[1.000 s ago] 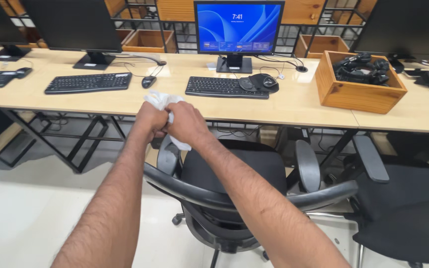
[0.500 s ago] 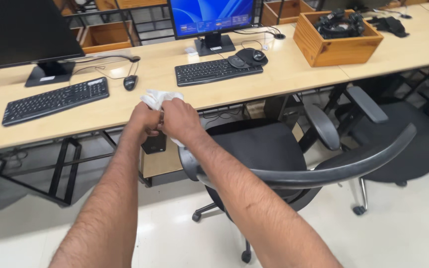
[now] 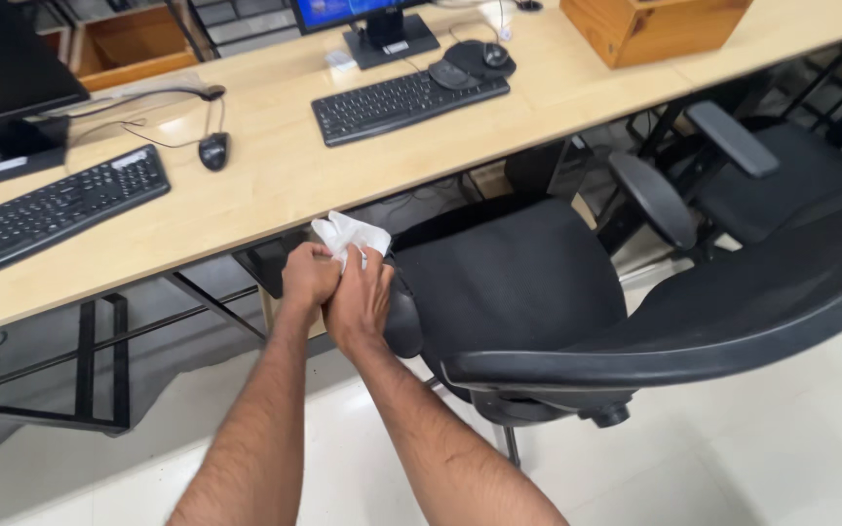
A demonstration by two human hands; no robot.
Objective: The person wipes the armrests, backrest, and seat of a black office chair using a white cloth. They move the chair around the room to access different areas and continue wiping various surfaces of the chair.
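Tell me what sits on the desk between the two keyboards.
In the head view, a black mouse with its cable lies on the desk between the left keyboard and the right keyboard; otherwise bare wood.

You have one view only, from the camera on your head, tilted steeply down and forward. It looks along your forearms, which rise from 6 o'clock to the left hand point(image 3: 309, 278) and right hand point(image 3: 361, 300) just left of centre. The desk point(image 3: 275, 180) slants across the top from 9 to 1 o'clock. The black office chair point(image 3: 509, 282) fills the near ground from centre to 4 o'clock. No second view overlaps it.
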